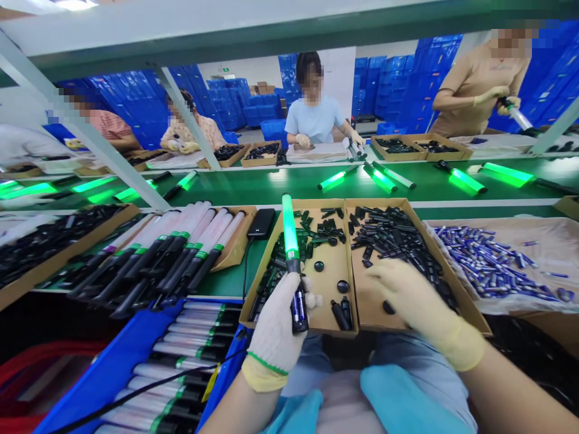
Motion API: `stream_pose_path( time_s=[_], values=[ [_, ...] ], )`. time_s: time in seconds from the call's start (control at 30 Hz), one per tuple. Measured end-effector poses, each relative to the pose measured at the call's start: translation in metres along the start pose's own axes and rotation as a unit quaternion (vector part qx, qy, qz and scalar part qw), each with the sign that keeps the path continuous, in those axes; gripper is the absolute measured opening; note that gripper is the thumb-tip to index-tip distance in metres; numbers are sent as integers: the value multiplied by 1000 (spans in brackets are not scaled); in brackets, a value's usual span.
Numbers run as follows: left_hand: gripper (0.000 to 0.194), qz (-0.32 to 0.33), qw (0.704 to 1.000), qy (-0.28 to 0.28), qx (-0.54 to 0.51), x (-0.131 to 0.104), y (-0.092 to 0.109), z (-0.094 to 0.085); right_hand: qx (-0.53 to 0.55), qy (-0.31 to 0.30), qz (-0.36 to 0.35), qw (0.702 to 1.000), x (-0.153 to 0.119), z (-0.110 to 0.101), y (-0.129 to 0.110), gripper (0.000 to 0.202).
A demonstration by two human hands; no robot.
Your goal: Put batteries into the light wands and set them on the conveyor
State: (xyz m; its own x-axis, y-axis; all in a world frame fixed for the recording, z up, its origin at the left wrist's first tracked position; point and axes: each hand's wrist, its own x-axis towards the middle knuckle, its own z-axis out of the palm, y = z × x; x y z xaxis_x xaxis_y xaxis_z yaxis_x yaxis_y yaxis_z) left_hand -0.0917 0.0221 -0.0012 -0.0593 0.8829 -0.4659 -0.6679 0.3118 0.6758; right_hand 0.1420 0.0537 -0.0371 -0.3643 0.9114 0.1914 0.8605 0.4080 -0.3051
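Wrapped in a white knit glove, my left hand grips a light stick by its black handle. The tube glows green and points up and away from me. In the handle's uncovered side, batteries show. My right hand, in a pale yellow glove, hovers over the right cardboard tray, fingers stretched out to the left with nothing visible in them. Small black plastic parts fill much of that tray. The left cardboard tray holds more black parts, round caps among them.
Loose batteries lie on a lined tray at right. Unlit light sticks are piled at left, above a blue crate of more sticks. A power bank sits behind. Lit sticks lie on the green conveyor; several people work beyond.
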Motion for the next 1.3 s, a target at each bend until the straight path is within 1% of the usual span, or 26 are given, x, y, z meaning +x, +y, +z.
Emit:
stream_pose_path(
  time_s=[0.07, 0.1, 0.17, 0.23, 0.3, 0.37, 0.4, 0.47, 0.53, 0.57, 0.6, 0.63, 0.7, 0.73, 0.77, 0.83, 0.9, 0.93, 0.97, 1.0, 1.03, 1.07, 1.13, 1.17, 1.23, 1.3],
  values=[
    [13, -5, 1000, 4, -2, 0, -1, 1, -32, 8, 57, 998, -1, -13, 30, 26],
    [14, -10, 1000, 1, -2, 1, -2, 2, -46, 4, 72, 996, 1, -15, 41, 25],
    [17, -24, 1000, -11, -4, 3, -7, 6, -68, -13, 75, 995, 8, -8, 49, 21],
    [22, -48, 999, -24, 0, 4, -12, 10, -80, -32, 61, 994, 20, 7, 45, 18],
    [28, -75, 996, -49, 9, 4, -16, 10, -82, -49, 53, 994, 32, 22, 38, 15],
    [34, -107, 991, -78, 14, 5, -19, 7, -69, -61, 52, 994, 40, 31, 34, 17],
    [36, -118, 989, -90, 10, 5, -21, 5, -57, -63, 52, 995, 41, 32, 33, 21],
    [36, -133, 986, -103, -6, 4, -25, 2, -22, -60, 52, 997, 37, 25, 29, 33],
    [33, -129, 986, -107, -26, 2, -30, 2, 24, -51, 48, 997, 26, 9, 19, 42],
    [32, -122, 985, -113, -37, 1, -32, 5, 79, -41, 46, 995, 18, 1, 11, 42],
    [31, -117, 985, -121, -45, 0, -34, 8, 156, -30, 46, 986, 11, -8, 1, 40],
    [31, -115, 984, -128, -45, -1, -36, 11, 244, -16, 48, 968, 3, -15, -11, 36],
    [27, -89, 987, -131, -3, -4, -37, 16, 389, 10, 56, 920, -10, -24, -34, 28],
    [21, -67, 990, -121, 30, -5, -38, 17, 423, 17, 63, 904, -15, -25, -43, 26],
    [18, -33, 991, -107, 68, -6, -37, 16, 427, 15, 68, 901, -18, -25, -51, 25],
    [35, 64, 983, -84, 149, -7, -36, 10, 421, 0, 69, 904, -21, -20, -61, 25],
    [49, 157, 957, -91, 227, -6, -36, -1, 430, -17, 68, 900, -22, -15, -64, 24],
    [50, 194, 937, -105, 271, -5, -37, -6, 434, -21, 66, 898, -22, -14, -64, 24],
    [49, 220, 919, -119, 306, -4, -39, -12, 431, -26, 63, 900, -23, -13, -64, 24],
    [48, 232, 908, -130, 324, -3, -40, -15, 423, -32, 59, 904, -23, -13, -64, 24],
    [47, 234, 904, -136, 331, -2, -42, -18, 410, -38, 54, 910, -23, -14, -63, 24],
    [47, 229, 909, -136, 322, 0, -43, -18, 393, -43, 45, 917, -23, -15, -63, 25],
    [45, 176, 943, -124, 256, 1, -44, -13, 347, -33, 19, 937, -23, -15, -64, 25],
    [39, 138, 959, -118, 218, 0, -44, -7, 316, -6, 1, 949, -23, -15, -64, 27],
    [26, 52, 983, -110, 141, -2, -40, 9, 248, 71, -32, 966, -22, -12, -65, 36],
    [28, -6, 991, -105, 77, -8, -33, 25, 197, 137, -47, 970, -21, -11, -65, 48]
  ],
)
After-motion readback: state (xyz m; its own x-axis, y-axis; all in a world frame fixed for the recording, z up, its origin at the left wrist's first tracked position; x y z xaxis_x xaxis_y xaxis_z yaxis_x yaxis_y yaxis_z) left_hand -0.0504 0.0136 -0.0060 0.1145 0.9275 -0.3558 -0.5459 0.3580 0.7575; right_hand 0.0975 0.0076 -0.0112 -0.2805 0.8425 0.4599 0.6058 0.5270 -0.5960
